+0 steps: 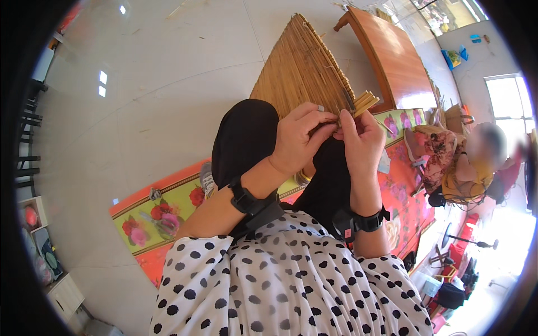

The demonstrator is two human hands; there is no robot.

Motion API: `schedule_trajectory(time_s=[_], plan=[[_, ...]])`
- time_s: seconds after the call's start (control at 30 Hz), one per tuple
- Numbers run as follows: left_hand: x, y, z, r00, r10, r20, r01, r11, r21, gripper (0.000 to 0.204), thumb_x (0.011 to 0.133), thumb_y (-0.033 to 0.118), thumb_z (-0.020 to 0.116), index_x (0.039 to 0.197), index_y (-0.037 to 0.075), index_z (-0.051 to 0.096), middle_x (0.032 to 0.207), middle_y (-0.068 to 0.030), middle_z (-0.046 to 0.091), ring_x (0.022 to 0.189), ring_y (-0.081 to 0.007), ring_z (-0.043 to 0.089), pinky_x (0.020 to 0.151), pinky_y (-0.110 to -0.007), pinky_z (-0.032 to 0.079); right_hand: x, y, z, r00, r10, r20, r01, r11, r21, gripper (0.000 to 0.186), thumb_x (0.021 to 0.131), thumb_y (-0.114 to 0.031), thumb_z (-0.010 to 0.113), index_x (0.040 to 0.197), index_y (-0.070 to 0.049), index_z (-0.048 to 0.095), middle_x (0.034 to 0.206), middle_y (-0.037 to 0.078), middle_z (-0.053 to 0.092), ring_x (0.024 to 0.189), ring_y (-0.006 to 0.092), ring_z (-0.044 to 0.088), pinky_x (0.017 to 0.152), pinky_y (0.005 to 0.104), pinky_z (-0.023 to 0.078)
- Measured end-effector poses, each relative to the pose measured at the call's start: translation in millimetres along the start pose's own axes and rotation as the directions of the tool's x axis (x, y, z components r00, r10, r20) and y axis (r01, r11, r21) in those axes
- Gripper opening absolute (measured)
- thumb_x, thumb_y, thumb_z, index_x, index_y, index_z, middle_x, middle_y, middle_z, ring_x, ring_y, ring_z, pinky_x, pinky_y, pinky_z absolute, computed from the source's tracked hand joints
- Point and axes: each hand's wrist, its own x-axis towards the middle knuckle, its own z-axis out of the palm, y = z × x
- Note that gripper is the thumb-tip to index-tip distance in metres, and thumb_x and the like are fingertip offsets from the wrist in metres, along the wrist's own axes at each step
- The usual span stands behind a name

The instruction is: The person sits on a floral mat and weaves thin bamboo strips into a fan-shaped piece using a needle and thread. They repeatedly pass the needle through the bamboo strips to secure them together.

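Note:
In the middle of the view, a large woven straw mat (291, 67) stands tilted beyond my black-clad knees, with a thick plaited edge. My left hand (300, 134) has thumb and fingers pinched at that edge, on strands too small to make out clearly. My right hand (361, 137) is closed beside it, gripping a short bundle of pale straw strips (367, 99) that pokes up past the fingers. The two thumbs nearly meet at the mat's lower right corner.
A wooden low table (392, 50) stands behind the mat. A floral floor mat (148, 246) lies beneath me. At right another person (459, 168) sits amid straw, with stools and bags below. Shelves (39, 235) and chairs line the left wall.

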Motion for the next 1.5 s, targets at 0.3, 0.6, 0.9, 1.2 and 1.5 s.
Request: schedule_trajectory(time_s=[0.3,0.6,0.9,1.2,1.5], plan=[[1,-2,10,0.997,0.053,-0.061,-0.052,0.999,0.014,0.01,0.085,0.001,0.075,0.094,0.003,0.072,0.082,-0.0097,0.063,0.075,-0.029,0.065,0.064,-0.036,0.052,-3,9,3,0.976,-0.213,-0.034,0.194,0.936,-0.294,0.019,0.091,-0.013,0.073,0.085,0.002,0.063,0.077,0.014,0.067,0.065,0.027,0.069,0.06,0.0354,0.053],[-8,-4,13,0.98,0.101,-0.173,-0.101,0.995,0.011,0.011,0.086,-0.001,0.074,0.096,0.002,0.071,0.086,-0.0129,0.066,0.072,-0.0305,0.066,0.062,-0.035,0.053,-14,3,19,0.922,-0.386,-0.041,0.271,0.718,-0.641,0.029,0.095,-0.018,0.07,0.082,0.001,0.052,0.074,0.02,0.061,0.068,0.0432,0.063,0.06,0.0503,0.049],[11,4,-15,0.968,-0.062,-0.243,-0.025,0.94,-0.34,0.005,0.104,0.007,0.059,0.106,0.003,0.062,0.099,-0.0126,0.069,0.083,-0.0209,0.07,0.067,-0.029,0.056,-7,8,19,0.944,-0.324,-0.064,0.221,0.763,-0.608,0.024,0.095,-0.016,0.068,0.088,0.001,0.052,0.08,0.022,0.061,0.075,0.0465,0.062,0.065,0.0545,0.048],[45,4,-174,0.939,-0.324,-0.118,0.167,0.727,-0.666,0.012,0.106,0.023,0.061,0.102,0.011,0.059,0.073,0.0027,0.049,0.06,-0.0083,0.043,0.053,-0.027,0.038,-1,20,7,0.928,-0.37,-0.043,0.249,0.703,-0.666,0.026,0.095,-0.017,0.068,0.087,0.001,0.051,0.081,0.023,0.061,0.076,0.0469,0.061,0.066,0.0537,0.048],[35,37,-192,0.875,-0.344,-0.34,0.235,0.917,-0.322,0.006,0.104,0.012,0.061,0.107,0.007,0.062,0.089,-0.0003,0.06,0.065,-0.005,0.042,0.056,-0.022,0.037,-9,13,18,0.91,-0.413,0.034,0.349,0.719,-0.601,0.021,0.094,-0.012,0.068,0.091,0.002,0.052,0.081,0.021,0.06,0.071,0.0445,0.061,0.062,0.0502,0.049]])
